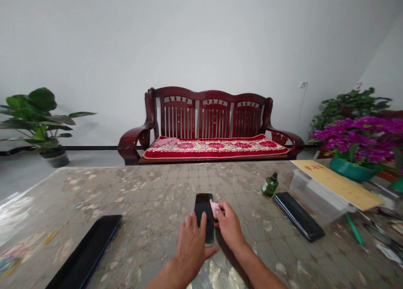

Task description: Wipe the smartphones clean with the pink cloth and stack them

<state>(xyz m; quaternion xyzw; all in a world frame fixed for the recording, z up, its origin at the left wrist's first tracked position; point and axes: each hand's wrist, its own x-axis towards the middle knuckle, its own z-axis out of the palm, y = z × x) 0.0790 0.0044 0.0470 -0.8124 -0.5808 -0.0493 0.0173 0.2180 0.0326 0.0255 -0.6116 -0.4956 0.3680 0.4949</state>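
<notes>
1. At mid-table, close to the person, a dark phone (pixel 204 213) lies flat on the mottled table cover (pixel 141 196), screen up, its long axis pointing away.
2. Left hand (pixel 190 243): palm down, fingers laid loosely together over the phone's near half, thumb out to the side. It presses rather than grips.
3. Right hand (pixel 228 225): fingertips pinched on a small pink piece (pixel 215 206) that touches the phone's right edge. Cloth or pad, cannot tell.
4. Handling, as a judgement: the phone looks stiff, light and thin, with a glossy glass face that is likely slippery and breakable. The surest hold would be across its two long edges, not the face. The pink piece looks soft and near weightless, so a fingertip pinch suits it.
5. Nearby: a second dark phone (pixel 298 216) lies to the right, with a green bottle (pixel 270 185) just beyond it. A clear box (pixel 310 192) sits under a yellow envelope (pixel 341 183). A long dark slab (pixel 86 253) lies well apart to the left.
</notes>
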